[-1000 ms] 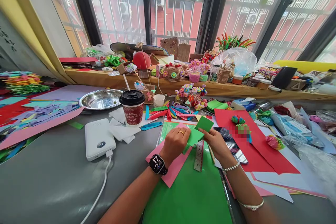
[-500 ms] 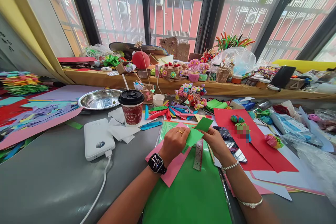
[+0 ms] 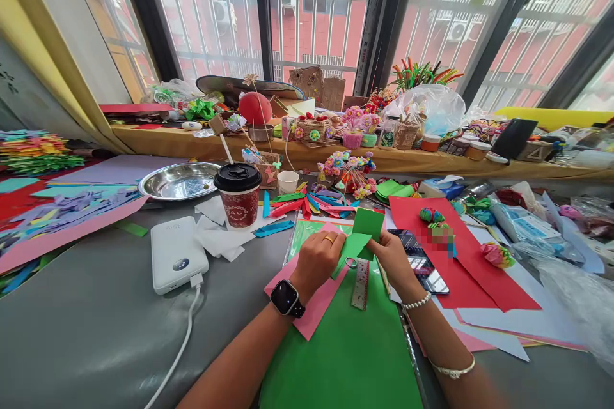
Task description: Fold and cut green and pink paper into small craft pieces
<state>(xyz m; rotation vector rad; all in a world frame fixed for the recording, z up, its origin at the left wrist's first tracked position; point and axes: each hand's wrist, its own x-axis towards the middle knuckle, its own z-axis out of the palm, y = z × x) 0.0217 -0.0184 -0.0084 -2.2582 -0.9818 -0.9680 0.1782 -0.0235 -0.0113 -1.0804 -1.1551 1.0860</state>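
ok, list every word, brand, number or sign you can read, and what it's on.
"AGEE": red paper cup; any letters before it are unclear.
Power bank: top mark and display too small or blurred to read.
Ruler: markings too small.
Phone: screen content unreadable.
Window frame: lettering too small.
Smartwatch: dark screen, nothing readable.

Left hand (image 3: 319, 259) and right hand (image 3: 391, 259) gripping bent green paper piece (image 3: 368, 223). From there: at 6 o'clock, short ruler (image 3: 361, 287) on large green sheet (image 3: 345, 358); 7, pink paper (image 3: 316, 308); 3, smartphone (image 3: 417, 255) beside red paper (image 3: 480, 281); 9, white power bank (image 3: 180, 249), cable (image 3: 190, 321) plugged in; 10, black-lidded cup (image 3: 238, 208); 11, coloured strips (image 3: 314, 203).
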